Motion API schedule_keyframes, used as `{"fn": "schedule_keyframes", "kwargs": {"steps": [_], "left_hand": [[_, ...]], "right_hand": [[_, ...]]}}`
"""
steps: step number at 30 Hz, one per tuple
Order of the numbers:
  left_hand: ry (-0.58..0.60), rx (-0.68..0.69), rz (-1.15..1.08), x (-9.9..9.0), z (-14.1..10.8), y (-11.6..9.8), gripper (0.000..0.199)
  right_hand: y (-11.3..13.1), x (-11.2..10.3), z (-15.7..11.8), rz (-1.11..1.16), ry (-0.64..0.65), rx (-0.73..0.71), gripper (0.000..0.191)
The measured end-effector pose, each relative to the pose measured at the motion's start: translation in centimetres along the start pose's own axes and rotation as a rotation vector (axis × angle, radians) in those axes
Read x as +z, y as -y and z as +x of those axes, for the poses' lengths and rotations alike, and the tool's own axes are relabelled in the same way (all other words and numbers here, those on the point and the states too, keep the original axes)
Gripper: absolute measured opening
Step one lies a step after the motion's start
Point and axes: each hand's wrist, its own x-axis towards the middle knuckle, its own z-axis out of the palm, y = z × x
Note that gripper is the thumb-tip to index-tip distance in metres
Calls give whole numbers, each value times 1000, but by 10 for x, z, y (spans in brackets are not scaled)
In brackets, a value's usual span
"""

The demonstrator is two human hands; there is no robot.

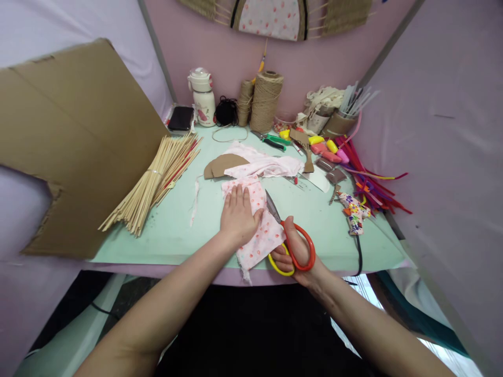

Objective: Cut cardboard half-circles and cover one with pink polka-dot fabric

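Note:
My left hand (238,215) lies flat with its fingers stretched out on a pink patterned cloth (262,240), whose lower corner hangs over the table's front edge. To its right, my right hand (296,251) is wrapped round the handles of scissors (299,245), one loop red and one yellow. The dark blades point up and left, beside the cloth's right edge; whether they are parted is hard to tell. Behind my left hand lie more pink cloth (271,164) and a curved cardboard piece (222,166). A thin cloth strip (195,203) lies left of the hand.
Bundled wooden sticks (151,183) and a large cardboard sheet (78,136) are on the left. A bottle (203,102), twine spools (267,102) and pliers (275,140) stand or lie behind. Pipe cleaners (371,183) and a patterned glue gun (356,212) with a cable are on the right.

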Motion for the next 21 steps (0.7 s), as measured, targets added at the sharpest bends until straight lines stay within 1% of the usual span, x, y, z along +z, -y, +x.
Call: {"fn": "schedule_keyframes", "kwargs": {"steps": [3, 7, 9, 11, 16, 21], "left_hand": [[-4, -5, 0, 2, 0, 1, 72], [-3, -7, -10, 3, 0, 1, 73], [0, -4, -14, 3, 0, 0, 74], [-3, -6, -13, 2, 0, 0, 74], [3, -4, 1, 2, 0, 0, 73], [-3, -8, 21, 2, 0, 0, 73]], "right_hand": [[7, -3, 2, 20, 42, 41, 73], [20, -5, 1, 77, 123, 184, 79], [24, -5, 1, 87, 144, 215, 79], [26, -5, 1, 89, 160, 216, 79], [23, -5, -1, 75, 185, 141, 77], [24, -5, -2, 42, 179, 208, 77]]}}
